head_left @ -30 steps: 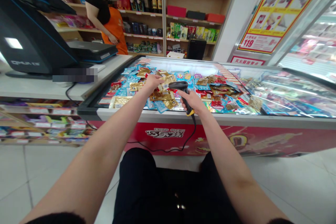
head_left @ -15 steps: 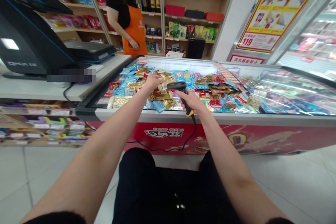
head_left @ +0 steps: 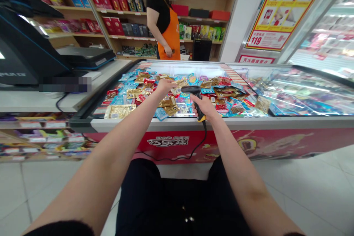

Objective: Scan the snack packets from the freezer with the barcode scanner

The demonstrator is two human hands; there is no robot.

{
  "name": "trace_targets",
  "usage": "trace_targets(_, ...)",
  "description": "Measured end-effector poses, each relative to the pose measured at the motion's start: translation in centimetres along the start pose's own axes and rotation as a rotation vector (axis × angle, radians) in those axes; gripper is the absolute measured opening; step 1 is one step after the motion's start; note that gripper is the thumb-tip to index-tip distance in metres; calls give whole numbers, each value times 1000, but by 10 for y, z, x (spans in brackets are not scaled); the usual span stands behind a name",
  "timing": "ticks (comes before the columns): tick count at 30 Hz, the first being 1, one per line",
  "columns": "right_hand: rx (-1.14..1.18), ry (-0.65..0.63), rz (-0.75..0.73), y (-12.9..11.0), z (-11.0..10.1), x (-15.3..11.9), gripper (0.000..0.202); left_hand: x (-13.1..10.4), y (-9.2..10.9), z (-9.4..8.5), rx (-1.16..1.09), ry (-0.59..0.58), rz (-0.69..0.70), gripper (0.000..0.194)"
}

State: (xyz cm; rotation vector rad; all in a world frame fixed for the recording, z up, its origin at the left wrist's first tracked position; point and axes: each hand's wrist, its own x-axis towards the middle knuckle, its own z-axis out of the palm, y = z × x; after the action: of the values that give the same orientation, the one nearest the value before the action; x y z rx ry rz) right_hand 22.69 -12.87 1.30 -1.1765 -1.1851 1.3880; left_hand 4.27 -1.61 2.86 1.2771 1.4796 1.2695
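My right hand (head_left: 206, 106) is wrapped round the grip of a black and yellow barcode scanner (head_left: 191, 89). The scanner's head points left, and its cord drops from the handle over the front of the chest freezer (head_left: 182, 123). Just left of the scanner, my left hand (head_left: 165, 85) pinches a gold snack packet (head_left: 181, 83) by its near end. Below and around both hands, many gold, red and blue packets lie in a loose pile on the freezer's top. Among them is a larger gold packet (head_left: 120, 111) at the front left corner.
On the left, a counter (head_left: 102, 77) carries a black scale terminal (head_left: 24, 44). Behind the freezer, a person in an orange apron (head_left: 173, 35) stands by shelves of boxes and bottles. The scanner cord (head_left: 177, 159) loops low above my knees.
The person in the orange apron has moved right along the shelves. The view has shifted slightly. My left hand and its gold packet stay close to the scanner.
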Motion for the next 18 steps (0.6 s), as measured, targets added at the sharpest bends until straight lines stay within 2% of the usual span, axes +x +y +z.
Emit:
trace_targets(4,54,105,-55,-1,-31,0,35,0,9,43,-184,-94,-139,24)
trace_targets(9,149,287,-157,-5,-79,-1,35,6,21,107,-312,-250,-114,20)
trace_targets(12,197,368,-206,-7,-107,-1,37,6,33,153,-347,-308,-50,30)
trace_targets(14,227,415,-236,-7,-123,-1,37,4,39,180,-289,-316,15,36)
trace_targets(16,236,448,-244,-6,-135,-1,36,1,41,201,-94,-324,167,29)
trace_targets(18,227,462,-230,-4,-142,-2,35,-3,40,213,129,-340,336,21)
